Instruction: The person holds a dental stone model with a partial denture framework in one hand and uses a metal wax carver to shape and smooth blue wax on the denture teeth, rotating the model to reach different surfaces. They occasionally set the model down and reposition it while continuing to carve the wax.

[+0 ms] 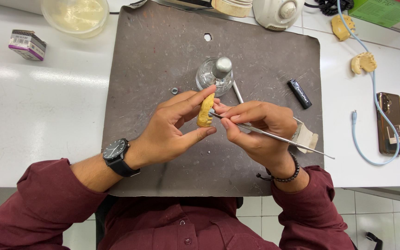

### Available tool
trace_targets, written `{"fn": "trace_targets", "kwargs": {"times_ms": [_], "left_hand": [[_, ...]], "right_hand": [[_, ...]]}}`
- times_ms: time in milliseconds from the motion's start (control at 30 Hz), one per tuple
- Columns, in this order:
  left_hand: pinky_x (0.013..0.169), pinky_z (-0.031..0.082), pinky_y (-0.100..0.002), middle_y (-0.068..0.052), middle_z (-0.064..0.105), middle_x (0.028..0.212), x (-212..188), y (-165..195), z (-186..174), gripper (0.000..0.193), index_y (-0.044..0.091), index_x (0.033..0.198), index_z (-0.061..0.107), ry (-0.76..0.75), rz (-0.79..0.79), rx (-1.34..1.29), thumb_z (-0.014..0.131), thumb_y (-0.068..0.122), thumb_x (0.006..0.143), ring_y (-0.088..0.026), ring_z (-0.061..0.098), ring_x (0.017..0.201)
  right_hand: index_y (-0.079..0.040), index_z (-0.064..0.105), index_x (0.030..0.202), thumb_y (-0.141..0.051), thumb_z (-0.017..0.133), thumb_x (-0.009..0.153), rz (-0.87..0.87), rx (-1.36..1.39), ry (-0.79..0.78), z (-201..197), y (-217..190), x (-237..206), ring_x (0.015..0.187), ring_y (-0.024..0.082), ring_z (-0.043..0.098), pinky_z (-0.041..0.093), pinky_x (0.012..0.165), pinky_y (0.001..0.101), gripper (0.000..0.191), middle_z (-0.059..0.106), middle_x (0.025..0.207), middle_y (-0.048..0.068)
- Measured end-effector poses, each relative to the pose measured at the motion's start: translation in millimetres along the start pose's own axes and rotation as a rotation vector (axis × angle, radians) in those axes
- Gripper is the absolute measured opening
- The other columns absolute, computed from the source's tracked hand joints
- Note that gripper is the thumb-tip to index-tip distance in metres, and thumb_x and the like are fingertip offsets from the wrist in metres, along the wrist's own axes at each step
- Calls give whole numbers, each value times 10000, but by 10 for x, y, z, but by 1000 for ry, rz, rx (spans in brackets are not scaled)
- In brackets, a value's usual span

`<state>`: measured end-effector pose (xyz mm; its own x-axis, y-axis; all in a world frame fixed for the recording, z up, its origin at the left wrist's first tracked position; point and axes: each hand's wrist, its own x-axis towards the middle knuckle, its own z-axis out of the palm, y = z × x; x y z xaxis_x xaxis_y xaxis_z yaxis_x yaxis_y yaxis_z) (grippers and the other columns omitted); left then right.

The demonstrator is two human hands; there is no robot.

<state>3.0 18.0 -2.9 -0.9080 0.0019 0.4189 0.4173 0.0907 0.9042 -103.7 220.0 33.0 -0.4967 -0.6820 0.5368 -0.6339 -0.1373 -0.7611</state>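
From the head view, your left hand [172, 129] pinches a small yellow dental cast [205, 111] between the forefinger on top and the thumb underneath, fingers clamped on it and holding it upright over the middle of the dark grey work mat [153, 60]. Your right hand [255, 129] is closed in a pen grip on a thin metal instrument [274, 137], whose tip touches the right side of the cast while its long shaft runs out past your wrist toward the mat's right edge. A black wristwatch [115, 155] sits on your left wrist and a dark bead bracelet [289, 176] on your right.

Just behind your fingers stands a small clear glass jar with a metal stopper [216, 74], and a second metal tool [238, 92] lies beside it. A black lighter [299, 94] lies on the mat to the right, and a pale block [307, 137] rests near the mat's right edge, partly behind your right hand. Off the mat on the white table [38, 106], two more yellow casts [363, 62] lie to the right, near a light blue cable [371, 92] and a phone [390, 122]. A clear bowl [76, 16] and a small box [27, 44] sit at the far left
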Motion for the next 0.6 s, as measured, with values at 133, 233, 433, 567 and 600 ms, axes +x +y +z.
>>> {"fn": "trace_targets", "kwargs": {"times_ms": [133,233,433,567,600], "left_hand": [[1149,519,-363,-106,600,1423,-4,-16,-17,718,58,1588,408,-5,6,24,756,21,961,-206,645,1325],[1133,533,-357,-105,610,1422,-6,-19,-25,727,64,1590,402,-23,8,25,761,32,959,-200,653,1313],[1132,517,-371,-109,595,1442,8,5,-33,727,74,1561,442,-13,-26,-15,800,42,929,-226,629,1356],[1134,509,-374,-118,597,1445,20,13,-39,712,70,1539,460,-5,-28,-24,806,40,917,-236,624,1371],[1137,507,-376,-122,599,1446,16,13,-39,710,67,1537,461,-5,-25,-27,804,37,917,-237,622,1371]], "right_hand": [[28,637,950,96,794,889,-82,-100,-41,17,-25,49,1067,282,768,663,978,372,181,753,1029,181],[27,647,955,90,798,886,-76,-143,-23,19,-57,42,1030,262,780,674,921,336,178,756,1024,181],[19,637,974,79,801,898,-104,-145,-10,31,-54,39,1044,251,778,677,931,328,191,752,1051,181],[15,643,975,79,807,891,-114,-159,-28,31,-55,38,1035,247,779,675,919,327,195,755,1042,174],[14,640,975,81,803,895,-99,-164,-23,28,-60,32,1030,241,781,677,897,313,194,756,1048,177]]}}
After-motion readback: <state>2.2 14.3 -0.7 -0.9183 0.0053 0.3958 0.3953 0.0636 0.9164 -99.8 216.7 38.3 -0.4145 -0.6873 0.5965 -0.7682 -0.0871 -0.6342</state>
